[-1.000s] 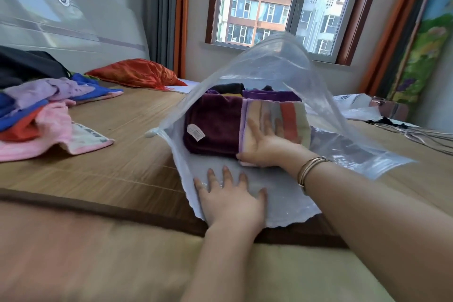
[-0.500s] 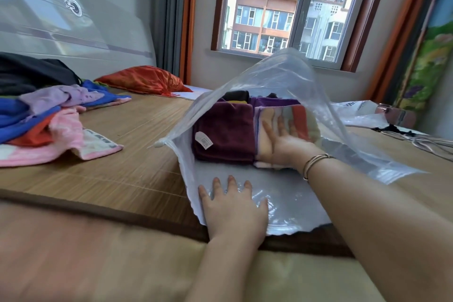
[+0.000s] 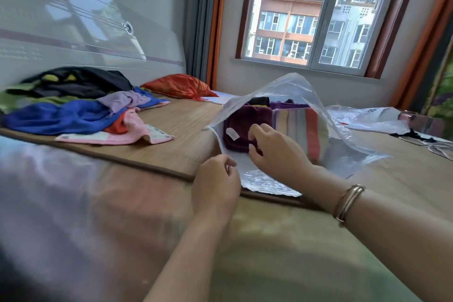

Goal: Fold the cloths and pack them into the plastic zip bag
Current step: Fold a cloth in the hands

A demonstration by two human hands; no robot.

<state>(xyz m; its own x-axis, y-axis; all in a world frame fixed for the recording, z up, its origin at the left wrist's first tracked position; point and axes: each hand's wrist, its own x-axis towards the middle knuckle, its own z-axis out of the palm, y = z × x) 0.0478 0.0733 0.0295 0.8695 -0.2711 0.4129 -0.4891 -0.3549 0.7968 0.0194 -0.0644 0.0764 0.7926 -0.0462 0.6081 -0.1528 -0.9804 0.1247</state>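
Left hand (image 3: 215, 185) pinching zip bag (image 3: 289, 96) mouth edge; right hand (image 3: 274, 152) curled (grip unclear) over maroon towel (image 3: 241, 127).

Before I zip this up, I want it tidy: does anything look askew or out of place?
Nothing damaged. The zip bag gapes open, with the maroon cloth and striped cloth side by side inside. An unfolded pile still lies on the mat.

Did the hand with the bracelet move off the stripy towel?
Yes. The right hand slid left off the striped towel and now sits over the purple towel.
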